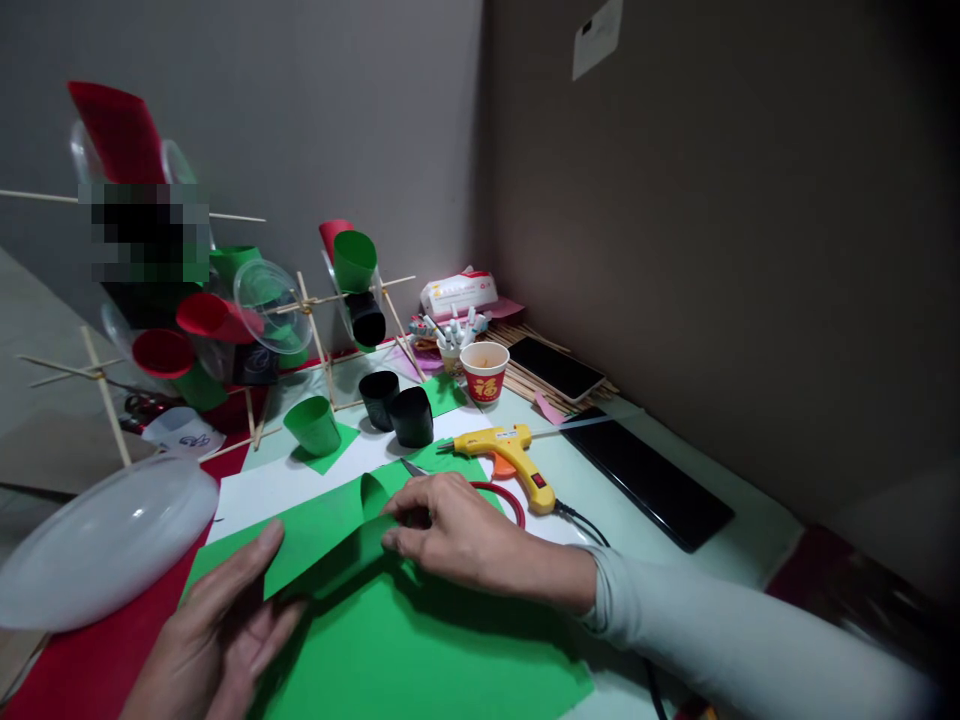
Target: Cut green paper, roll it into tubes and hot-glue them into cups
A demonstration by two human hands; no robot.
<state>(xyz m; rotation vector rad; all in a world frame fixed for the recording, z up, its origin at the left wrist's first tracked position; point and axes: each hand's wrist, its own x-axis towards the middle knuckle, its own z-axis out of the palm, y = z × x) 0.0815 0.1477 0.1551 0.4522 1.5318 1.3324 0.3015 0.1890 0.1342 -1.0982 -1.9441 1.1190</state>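
My right hand (457, 530) pinches the curled right end of a green paper strip (322, 545) between thumb and fingers. At the strip's other end is my left hand (225, 615), its thumb laid along the paper and its fingers curved underneath. A larger green sheet (435, 640) lies below both hands. Just beyond the right hand, red-handled scissors (510, 500) are partly hidden by it. A yellow glue gun (510, 455) lies behind them. Two black paper cups (411, 417) and a green paper cup (313, 426) stand past the sheet.
Stick frames (319, 330) with coloured paper tubes and clear plastic cups rise at the back left. A white balloon (112, 535) sits at the left edge. Farther right are a red-and-white paper cup (484, 372), a phone (555, 368), thin sticks and a black slab (649, 480).
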